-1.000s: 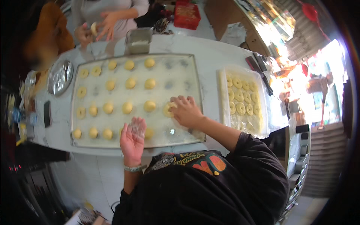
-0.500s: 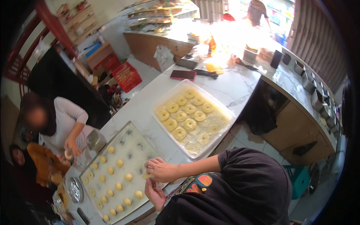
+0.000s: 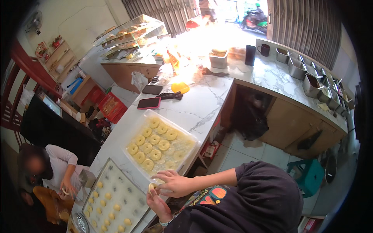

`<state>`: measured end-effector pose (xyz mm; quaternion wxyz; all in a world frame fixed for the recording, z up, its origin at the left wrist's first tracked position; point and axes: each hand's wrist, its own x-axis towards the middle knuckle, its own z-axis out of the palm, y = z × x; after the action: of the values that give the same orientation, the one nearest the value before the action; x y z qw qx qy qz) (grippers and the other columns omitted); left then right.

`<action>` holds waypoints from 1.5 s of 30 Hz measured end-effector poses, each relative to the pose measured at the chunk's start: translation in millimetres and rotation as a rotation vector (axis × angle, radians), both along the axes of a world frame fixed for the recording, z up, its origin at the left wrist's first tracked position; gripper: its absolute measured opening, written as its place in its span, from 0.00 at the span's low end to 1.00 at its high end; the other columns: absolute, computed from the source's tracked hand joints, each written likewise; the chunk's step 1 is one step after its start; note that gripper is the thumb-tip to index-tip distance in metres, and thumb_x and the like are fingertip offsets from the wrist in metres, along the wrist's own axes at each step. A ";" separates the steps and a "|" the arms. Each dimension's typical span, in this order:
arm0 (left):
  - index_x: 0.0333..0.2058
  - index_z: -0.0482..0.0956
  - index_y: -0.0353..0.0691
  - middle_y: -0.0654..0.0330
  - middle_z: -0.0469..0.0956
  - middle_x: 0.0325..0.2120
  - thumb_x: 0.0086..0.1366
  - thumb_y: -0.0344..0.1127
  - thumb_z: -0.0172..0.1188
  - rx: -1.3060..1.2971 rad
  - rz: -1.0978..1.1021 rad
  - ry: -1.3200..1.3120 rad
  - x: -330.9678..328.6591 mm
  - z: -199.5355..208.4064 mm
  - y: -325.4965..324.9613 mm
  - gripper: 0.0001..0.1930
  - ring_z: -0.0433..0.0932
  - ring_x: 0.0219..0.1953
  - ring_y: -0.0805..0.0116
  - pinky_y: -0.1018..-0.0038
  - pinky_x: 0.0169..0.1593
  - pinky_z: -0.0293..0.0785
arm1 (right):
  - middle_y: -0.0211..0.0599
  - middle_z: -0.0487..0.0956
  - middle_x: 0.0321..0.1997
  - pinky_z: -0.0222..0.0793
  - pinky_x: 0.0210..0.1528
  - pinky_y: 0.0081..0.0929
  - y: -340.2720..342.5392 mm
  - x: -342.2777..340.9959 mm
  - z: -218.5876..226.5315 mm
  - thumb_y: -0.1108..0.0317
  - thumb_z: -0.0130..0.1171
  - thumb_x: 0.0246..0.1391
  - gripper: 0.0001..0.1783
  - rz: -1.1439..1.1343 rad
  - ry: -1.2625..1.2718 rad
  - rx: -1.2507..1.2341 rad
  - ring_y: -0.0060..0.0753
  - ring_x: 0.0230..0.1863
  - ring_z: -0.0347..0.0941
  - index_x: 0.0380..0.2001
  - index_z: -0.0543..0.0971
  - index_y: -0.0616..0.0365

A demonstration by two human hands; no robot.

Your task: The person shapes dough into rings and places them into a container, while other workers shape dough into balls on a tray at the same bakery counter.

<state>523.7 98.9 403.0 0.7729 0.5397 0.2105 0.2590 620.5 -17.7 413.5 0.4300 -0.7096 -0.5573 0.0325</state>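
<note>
1. Dough ring [image 3: 151,187], pale yellow, is now up between the person's two hands, just beyond the baking tray [image 3: 134,194]; a second ago the right hand was on a ring at that tray.
2. The left hand [image 3: 158,204] pinches the ring between thumb and fingers, palm side turned up.
3. The right hand [image 3: 176,184] has its fingers loosely spread at the ring's edge; whether they grip it or only touch it, one cannot tell.
4. Both hands have shifted from the tray's edge to the near corner of the translucent plastic tub [image 3: 191,150], so the ring in hand now appears clear of the tray and beside the tub.
5. Shaped dough rings [image 3: 154,139] lie in rows inside the tub, some under cloudy film; round dough balls [image 3: 111,215] stand on the tray.
6. The view has swung rightward, showing more of the marbled counter [image 3: 202,103], where a pink-edged smartphone [image 3: 149,103] lies beyond the tub.
7. Across the counter, a co-worker's hands [image 3: 67,190] hold another dough piece.
</note>
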 end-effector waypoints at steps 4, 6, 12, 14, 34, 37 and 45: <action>0.48 0.67 0.27 0.55 0.71 0.43 0.64 0.41 0.53 0.046 0.011 -0.024 5.3 -13.0 -23.2 0.21 0.69 0.46 0.68 0.72 0.50 0.64 | 0.45 0.52 0.64 0.44 0.60 0.49 -33.4 4.4 0.7 0.59 0.52 0.52 0.18 -0.082 -0.017 -0.066 0.51 0.64 0.47 0.45 0.74 0.53; 0.48 0.67 0.27 0.55 0.71 0.43 0.64 0.42 0.53 0.048 0.005 -0.075 6.4 -10.4 -34.4 0.22 0.69 0.47 0.68 0.72 0.51 0.63 | 0.45 0.49 0.66 0.43 0.61 0.51 -46.8 3.8 3.4 0.58 0.52 0.53 0.18 -0.053 0.000 -0.078 0.52 0.65 0.46 0.46 0.73 0.51; 0.45 0.70 0.28 0.56 0.73 0.41 0.62 0.39 0.56 0.042 -0.135 -0.120 5.0 5.6 -50.2 0.20 0.71 0.44 0.69 0.73 0.50 0.65 | 0.48 0.54 0.63 0.46 0.60 0.51 -69.3 4.1 14.7 0.57 0.50 0.54 0.18 -0.007 0.048 0.075 0.52 0.64 0.48 0.42 0.76 0.57; 0.44 0.70 0.28 0.57 0.74 0.40 0.62 0.36 0.56 0.053 -0.145 -0.088 5.5 10.2 -54.9 0.18 0.72 0.43 0.70 0.75 0.48 0.66 | 0.49 0.53 0.63 0.46 0.61 0.50 -72.7 8.0 8.3 0.58 0.50 0.55 0.17 0.027 0.096 0.062 0.52 0.64 0.48 0.41 0.75 0.58; 0.44 0.71 0.27 0.54 0.76 0.36 0.58 0.20 0.56 -0.212 -0.108 -0.148 17.6 18.9 -87.0 0.14 0.77 0.37 0.70 0.79 0.42 0.75 | 0.39 0.78 0.37 0.73 0.42 0.25 -88.3 26.8 25.1 0.70 0.58 0.50 0.14 -0.013 0.585 0.210 0.27 0.38 0.76 0.42 0.76 0.60; 0.42 0.72 0.27 0.54 0.77 0.35 0.58 0.22 0.57 -0.194 -0.058 -0.093 16.9 9.3 -76.8 0.13 0.78 0.36 0.69 0.78 0.40 0.76 | 0.38 0.78 0.37 0.73 0.42 0.23 -90.0 29.3 18.8 0.68 0.59 0.50 0.13 0.001 0.564 0.123 0.26 0.38 0.76 0.40 0.78 0.60; 0.39 0.74 0.29 0.58 0.77 0.33 0.57 0.25 0.59 -0.201 -0.114 0.005 10.7 13.6 -65.5 0.11 0.77 0.34 0.73 0.81 0.36 0.74 | 0.36 0.79 0.35 0.71 0.39 0.21 -80.8 35.3 17.2 0.70 0.61 0.48 0.14 0.027 0.535 0.031 0.23 0.35 0.75 0.41 0.79 0.56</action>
<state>534.4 33.4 416.6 0.8361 0.4712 0.2061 0.1910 655.8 -98.5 430.7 0.5723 -0.6616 -0.4337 0.2161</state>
